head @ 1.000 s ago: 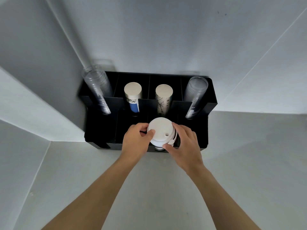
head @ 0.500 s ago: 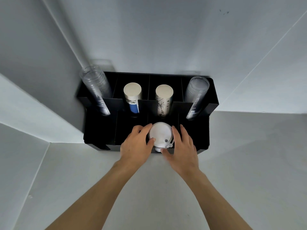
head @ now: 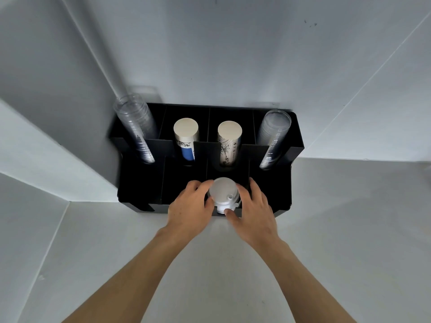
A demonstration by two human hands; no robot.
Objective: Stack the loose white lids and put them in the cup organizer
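Now the person is seating a stack of white lids into the third front compartment, counted from the left, of the black cup organizer, which is standing on a pale counter against the wall. The left hand is cupping the stack's left side, its fingers curled together against the lids and the thumb pressing low on the edge. The right hand is bracing the other side, with fingers lying loosely side by side along the rim and the thumb tip touching the bottom lids at the front slot.

Judging from how low the stack is sitting, the placing step looks almost done; the next move probably calls for letting go gently and drawing both hands straight back, so the lids are not dragged out or tipped.

Dividers are standing close on both sides of the stack, leaving little room for knuckles. Behind it, the printed paper cup stack is rising near the fingertips. Toward the person, the counter is offering open room for withdrawal.
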